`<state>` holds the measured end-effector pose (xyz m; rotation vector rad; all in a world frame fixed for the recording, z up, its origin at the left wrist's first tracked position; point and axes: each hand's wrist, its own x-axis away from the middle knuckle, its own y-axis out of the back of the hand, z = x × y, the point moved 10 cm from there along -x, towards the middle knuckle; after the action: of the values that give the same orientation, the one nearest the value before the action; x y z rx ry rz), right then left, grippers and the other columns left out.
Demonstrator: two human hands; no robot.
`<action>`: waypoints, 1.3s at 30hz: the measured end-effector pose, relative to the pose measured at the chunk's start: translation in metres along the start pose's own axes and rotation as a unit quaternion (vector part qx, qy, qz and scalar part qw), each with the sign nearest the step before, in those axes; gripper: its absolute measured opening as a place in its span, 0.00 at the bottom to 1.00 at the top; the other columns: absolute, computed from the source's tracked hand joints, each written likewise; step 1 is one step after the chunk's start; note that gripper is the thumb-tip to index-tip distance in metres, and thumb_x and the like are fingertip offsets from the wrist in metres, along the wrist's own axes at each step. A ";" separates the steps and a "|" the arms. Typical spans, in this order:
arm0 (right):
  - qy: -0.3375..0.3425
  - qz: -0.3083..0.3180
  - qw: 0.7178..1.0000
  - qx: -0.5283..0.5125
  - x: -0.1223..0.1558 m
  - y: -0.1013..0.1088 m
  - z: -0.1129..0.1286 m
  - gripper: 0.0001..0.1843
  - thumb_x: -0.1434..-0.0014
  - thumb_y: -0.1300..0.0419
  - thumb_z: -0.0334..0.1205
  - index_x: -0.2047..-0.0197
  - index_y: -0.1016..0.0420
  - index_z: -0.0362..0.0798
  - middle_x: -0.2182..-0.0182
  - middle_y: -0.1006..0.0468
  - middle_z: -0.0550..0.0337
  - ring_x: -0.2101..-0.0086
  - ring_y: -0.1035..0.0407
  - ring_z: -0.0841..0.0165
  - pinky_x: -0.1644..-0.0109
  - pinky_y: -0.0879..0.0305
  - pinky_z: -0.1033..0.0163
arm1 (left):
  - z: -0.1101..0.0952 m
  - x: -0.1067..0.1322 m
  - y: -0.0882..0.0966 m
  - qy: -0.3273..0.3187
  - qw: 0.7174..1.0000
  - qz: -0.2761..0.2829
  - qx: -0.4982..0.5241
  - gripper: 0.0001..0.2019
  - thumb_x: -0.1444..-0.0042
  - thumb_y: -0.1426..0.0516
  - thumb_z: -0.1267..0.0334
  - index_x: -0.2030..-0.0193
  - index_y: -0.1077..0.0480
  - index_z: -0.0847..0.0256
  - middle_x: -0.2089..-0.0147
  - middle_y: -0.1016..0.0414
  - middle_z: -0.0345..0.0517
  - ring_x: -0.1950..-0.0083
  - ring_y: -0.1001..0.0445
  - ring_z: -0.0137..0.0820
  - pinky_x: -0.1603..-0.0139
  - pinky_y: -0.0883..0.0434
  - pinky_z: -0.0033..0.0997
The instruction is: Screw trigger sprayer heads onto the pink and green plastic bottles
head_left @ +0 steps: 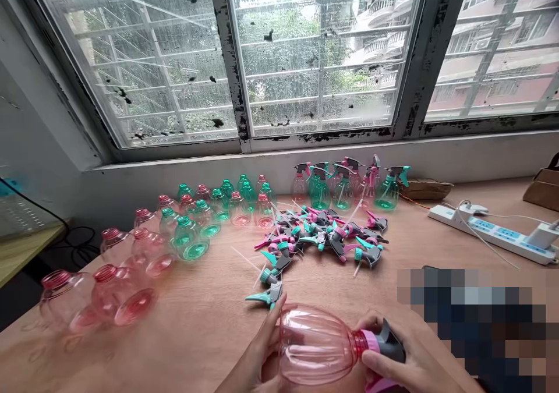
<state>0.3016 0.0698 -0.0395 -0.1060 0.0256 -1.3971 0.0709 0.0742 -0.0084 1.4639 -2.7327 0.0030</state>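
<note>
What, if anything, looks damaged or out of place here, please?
The window frame looks damaged, its dark ragged patches suggesting flaked paint. Dark blotches mark the glass. The loose spray heads lie jumbled on the table, perhaps normally; the held pink bottle shows no obvious damage.

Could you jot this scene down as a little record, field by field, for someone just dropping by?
Left hand: the left hand holds the base end of a clear pink bottle
Right hand: the right hand grips the spray head at its neck
Bottle position: on its side
Mid-table: a pile of loose spray heads, pink, teal and grey
Left side: open pink and green bottles
Near window: bottles with spray heads
Right side: a white power strip
</note>
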 end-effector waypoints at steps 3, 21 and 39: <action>0.005 0.004 1.000 0.002 -0.001 -0.002 0.001 0.22 0.46 0.25 0.57 0.60 0.20 0.47 0.73 0.20 0.63 0.71 0.29 0.65 0.65 0.35 0.62 | -0.002 0.000 -0.002 0.005 1.000 0.003 0.009 0.52 0.39 0.33 0.51 0.20 0.64 0.38 0.20 0.45 0.48 0.30 0.30 0.50 0.27 0.36 0.47; 0.026 -0.020 0.999 0.020 -0.002 0.001 0.010 0.25 0.52 0.23 0.58 0.62 0.18 0.46 0.71 0.18 0.60 0.70 0.27 0.62 0.66 0.31 0.59 | -0.003 0.006 -0.001 0.020 1.000 0.022 -0.002 0.55 0.41 0.31 0.53 0.20 0.65 0.40 0.16 0.57 0.43 0.17 0.58 0.55 0.20 0.49 0.50; 0.012 -0.008 1.000 -0.001 -0.001 -0.002 0.009 0.24 0.54 0.21 0.56 0.62 0.18 0.47 0.70 0.18 0.60 0.70 0.27 0.62 0.66 0.30 0.61 | -0.013 0.006 -0.005 0.015 0.999 0.028 -0.033 0.54 0.41 0.31 0.52 0.20 0.64 0.40 0.16 0.56 0.43 0.20 0.46 0.52 0.20 0.50 0.47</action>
<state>0.2999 0.0707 -0.0308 -0.0913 0.0469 -1.4142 0.0720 0.0664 0.0052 1.3606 -2.7209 -0.0612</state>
